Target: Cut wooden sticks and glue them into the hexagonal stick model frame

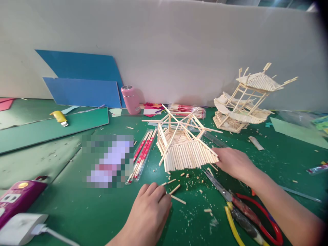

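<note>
A small model of thin wooden sticks (183,145), with a slatted roof panel facing me, stands on the green mat (84,208). My right hand (232,160) rests at the panel's right lower corner, fingers curled against its edge. My left hand (151,201) lies knuckles-up on the mat in front of the model, fingers bent down onto short cut stick pieces (175,189); what the fingertips pinch is hidden. Red-handled scissors (246,210) and a yellow-handled tool (234,223) lie under my right forearm.
A finished stick pagoda (246,99) stands at the back right. Wrapped chopstick packs (143,153) lie left of the model, more at the back (187,110). A pink cup (130,99), blue boards (82,82), a yellow knife (60,118), a purple device (17,198) and a white charger (20,229) sit around.
</note>
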A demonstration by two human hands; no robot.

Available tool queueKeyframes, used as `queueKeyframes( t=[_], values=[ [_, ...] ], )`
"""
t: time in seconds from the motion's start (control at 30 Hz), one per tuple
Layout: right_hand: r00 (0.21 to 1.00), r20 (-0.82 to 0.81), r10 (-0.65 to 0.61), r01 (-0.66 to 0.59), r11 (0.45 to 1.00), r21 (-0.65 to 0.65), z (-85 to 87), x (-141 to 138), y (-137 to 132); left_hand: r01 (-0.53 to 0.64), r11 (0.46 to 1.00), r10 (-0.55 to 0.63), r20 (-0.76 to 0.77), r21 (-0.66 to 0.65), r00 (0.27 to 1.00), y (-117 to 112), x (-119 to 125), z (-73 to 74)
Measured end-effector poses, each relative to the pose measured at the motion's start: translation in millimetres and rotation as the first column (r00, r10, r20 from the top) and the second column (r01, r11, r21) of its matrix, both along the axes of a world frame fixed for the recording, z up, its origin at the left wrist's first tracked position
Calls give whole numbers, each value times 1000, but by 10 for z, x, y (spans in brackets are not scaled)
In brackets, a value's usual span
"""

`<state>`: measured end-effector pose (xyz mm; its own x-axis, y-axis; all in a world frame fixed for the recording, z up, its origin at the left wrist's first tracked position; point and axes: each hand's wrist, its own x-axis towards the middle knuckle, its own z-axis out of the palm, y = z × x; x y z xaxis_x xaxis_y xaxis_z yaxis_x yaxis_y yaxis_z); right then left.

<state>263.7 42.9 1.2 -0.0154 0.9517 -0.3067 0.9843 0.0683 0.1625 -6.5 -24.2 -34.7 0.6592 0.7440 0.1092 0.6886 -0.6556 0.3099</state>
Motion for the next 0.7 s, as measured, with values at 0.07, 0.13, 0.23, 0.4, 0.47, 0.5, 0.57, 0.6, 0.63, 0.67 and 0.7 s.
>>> queueKeyframes(
  t=[0.07,0.13,0.23,0.4,0.47,0.5,0.57,0.6,0.63,0.67,0.7],
  values=[
    [1000,-13,5,-5,1000,16,45,37,-3,8,1000,-8,15,12,1000,2,-4,-9],
    [1000,-22,6,-6,1000,7,28,43,-1,14,999,-16,35,43,999,-1,-5,-22],
    [999,-38,15,-15,1000,-22,-89,-33,3,16,993,-29,106,119,994,-18,-12,-42],
    [994,-110,2,-2,1000,-3,-184,-191,6,13,988,-41,178,155,983,-66,-49,-55],
    [983,-185,-15,20,999,25,-110,-147,22,13,988,-41,184,155,982,-88,-64,-56],
    [970,-241,-20,31,999,43,-52,-90,31,12,987,-43,191,161,981,-100,-71,-60],
    [921,-390,-20,58,995,85,80,77,35,16,985,-52,207,174,977,-121,-84,-80],
    [880,-474,-18,81,990,113,144,172,18,21,984,-60,216,179,975,-130,-86,-95],
    [830,-558,-17,121,981,151,200,257,-20,23,983,-65,227,183,972,-138,-81,-112],
    [770,-637,-16,185,962,199,243,320,-83,27,983,-71,243,183,968,-146,-65,-129],
    [706,-709,-9,265,931,252,268,349,-175,30,984,-77,266,178,961,-153,-34,-141]
  ],
)
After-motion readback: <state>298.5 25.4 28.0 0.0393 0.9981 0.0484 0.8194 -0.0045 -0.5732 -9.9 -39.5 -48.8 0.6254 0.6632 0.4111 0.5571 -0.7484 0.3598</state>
